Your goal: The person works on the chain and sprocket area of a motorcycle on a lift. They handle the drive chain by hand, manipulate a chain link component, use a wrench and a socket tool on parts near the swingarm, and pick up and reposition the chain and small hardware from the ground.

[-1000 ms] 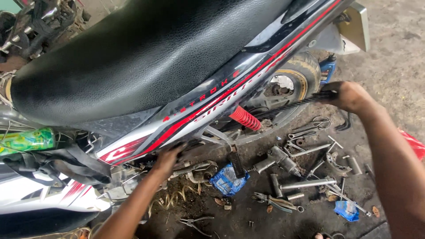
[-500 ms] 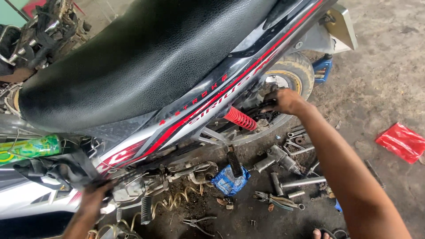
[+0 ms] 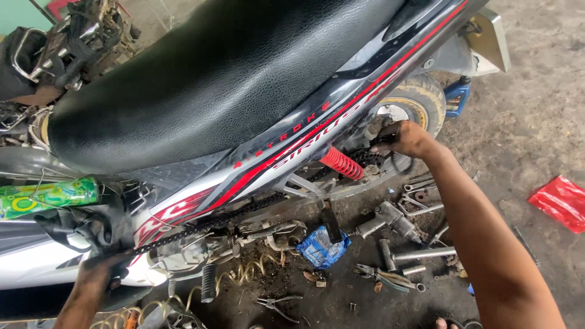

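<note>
A motorcycle with a black seat (image 3: 219,79) and silver-red side panel (image 3: 317,134) stands before me. A black drive chain (image 3: 207,224) runs taut along its side. My left hand (image 3: 100,271) grips the chain's front end near the engine, at the lower left. My right hand (image 3: 405,139) holds the chain's rear end at the sprocket (image 3: 365,159), beside the rear wheel (image 3: 414,103) and the red shock spring (image 3: 341,164).
Tools lie on the dirty floor under the bike: an impact wrench (image 3: 390,220), sockets and bars (image 3: 426,253), pliers (image 3: 390,279), wrenches (image 3: 420,183). A crumpled blue packet (image 3: 323,248) and a red bag (image 3: 560,202) lie nearby. A green can (image 3: 46,196) sits at left.
My left hand moved forward and down to the chain's front end. My right hand came in from the wheel's right side to the sprocket, and the chain is now stretched between both hands.
</note>
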